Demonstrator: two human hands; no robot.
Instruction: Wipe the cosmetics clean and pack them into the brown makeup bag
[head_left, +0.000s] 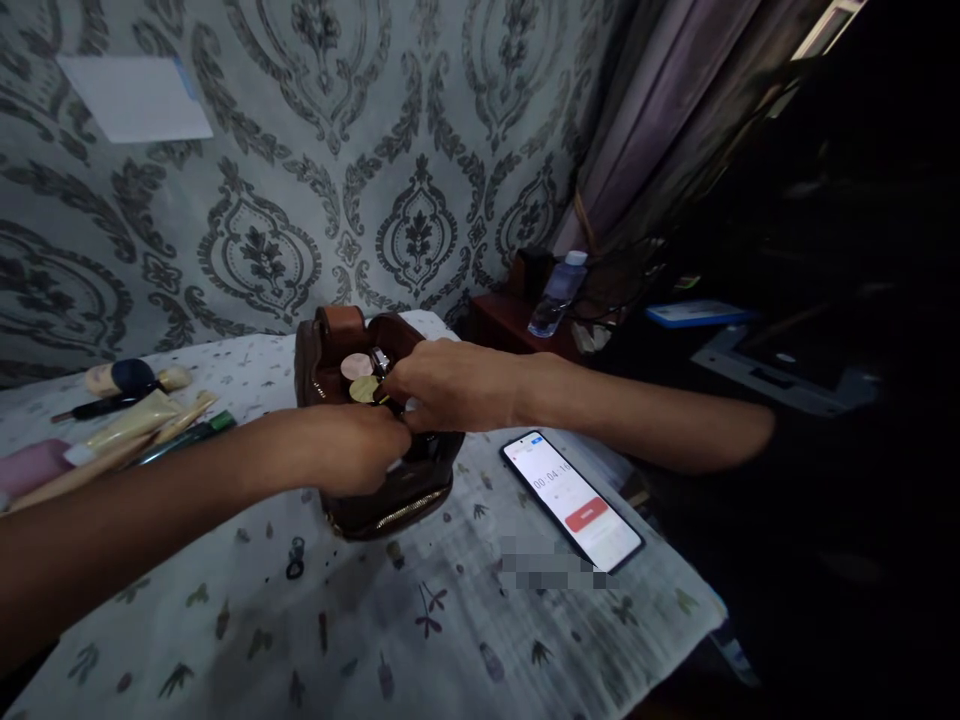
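Observation:
A brown zippered makeup bag point(390, 517) stands on the cloth-covered table with its top unzipped. Two round-topped items show inside, a pinkish one point(357, 367) and a yellowish one point(365, 389), beside a small silvery piece point(380, 360). My left hand point(364, 445) reaches over the bag's front edge, its fingers curled closed and partly hidden. From the right, my right hand point(442, 385) dips into the opening with fingers pinched together, close to the left fingertips. Whatever the fingers hold between them cannot be made out.
A phone point(574, 500) with a running timer lies right of the bag. Tubes and brushes, including a cream tube point(131, 425) and a dark-capped bottle point(120, 377), lie at the left. Behind, a water bottle point(556, 295) stands on a reddish surface point(499, 320) beside the patterned wall.

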